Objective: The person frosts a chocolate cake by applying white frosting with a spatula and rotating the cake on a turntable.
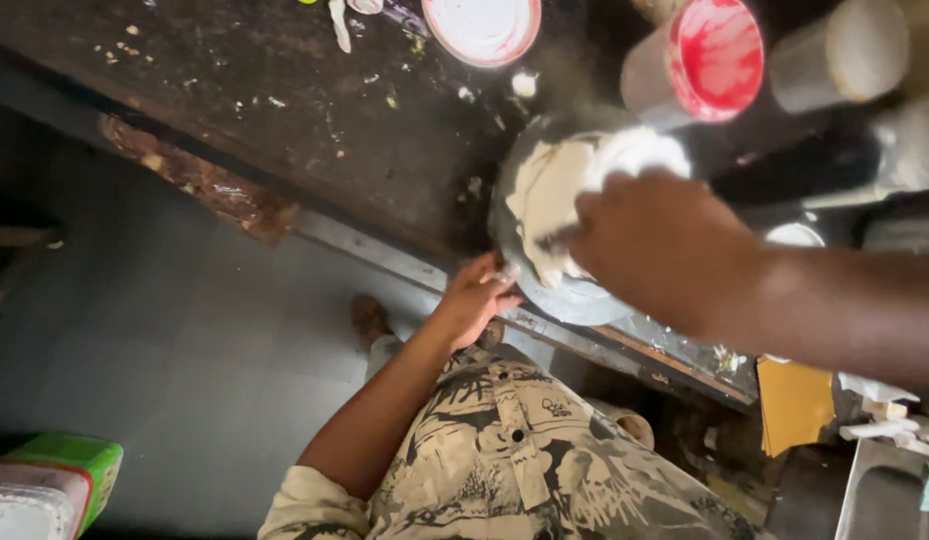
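Centre frame: left hand [471,297] pinches the metal bowl [574,296] rim; right hand [664,247] curls closed into pale dough [546,195]. Keep the rim braced while pressing.

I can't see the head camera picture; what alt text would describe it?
Seen from above, a person's right hand presses into pale dough in a round metal bowl at the edge of a dark worktop, while the left hand steadies the rim. A red-stained tin stands behind.
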